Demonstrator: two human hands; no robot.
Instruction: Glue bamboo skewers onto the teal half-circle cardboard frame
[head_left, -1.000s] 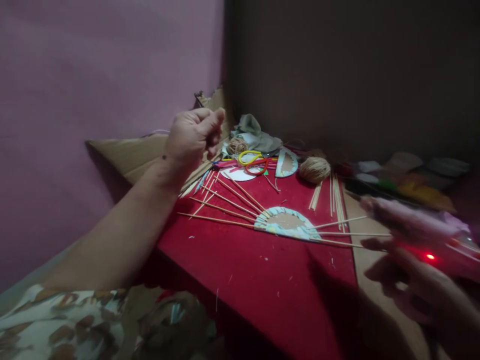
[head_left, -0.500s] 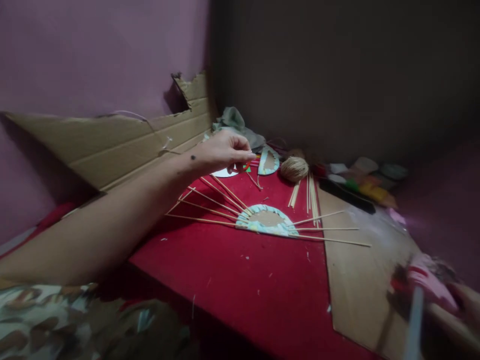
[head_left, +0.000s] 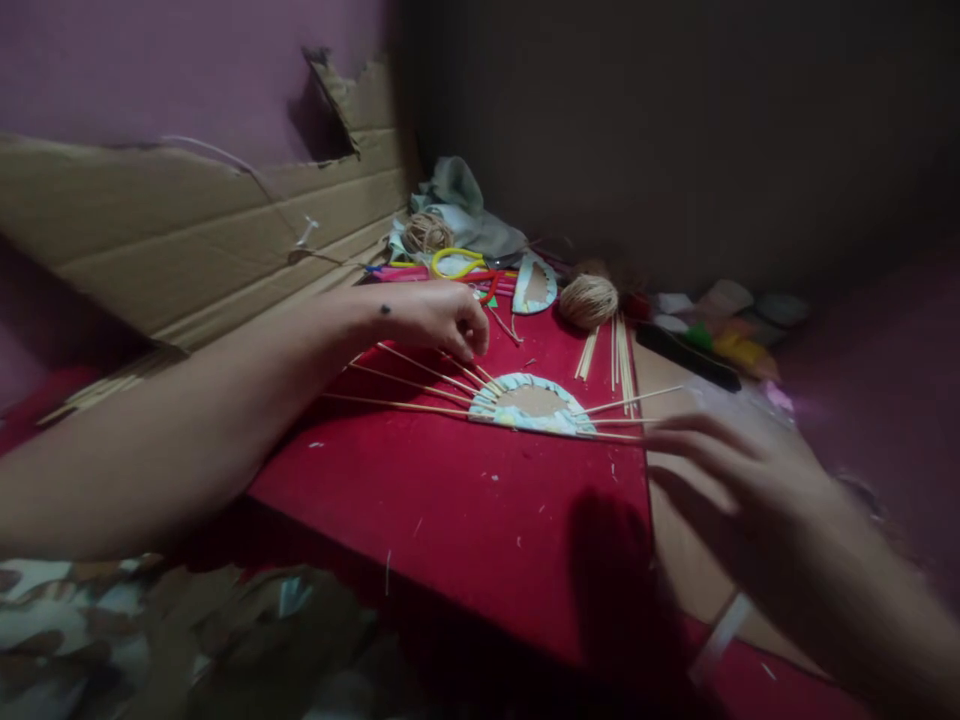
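Note:
A half-round piece [head_left: 536, 402] of cardboard, edged with pale blue-green patterned fabric, lies on the red tabletop. Thin wooden sticks [head_left: 416, 376] fan out from its left side, and a few more from its right. My left hand [head_left: 457, 322] is closed just above the upper left sticks; its curled fingers hide whatever may be in them. To the right, my right hand [head_left: 727, 465] reaches toward the tips of the right-hand sticks, fingers stretched out and holding nothing. A pale rod [head_left: 721, 636] shows below my right forearm.
Behind lie a twine ball [head_left: 590, 301], loose sticks [head_left: 621, 365], a smaller half-round piece [head_left: 535, 285], yellow-handled scissors [head_left: 456, 262] and grey cloth [head_left: 480, 225]. A cardboard sheet [head_left: 750, 570] covers the table's right side. Another cardboard panel [head_left: 187, 220] leans on the left wall.
My right hand has let go of the pink glue gun and moved up and inward to the right-hand sticks. My left hand has lowered toward the left-hand sticks. The view has tilted slightly down.

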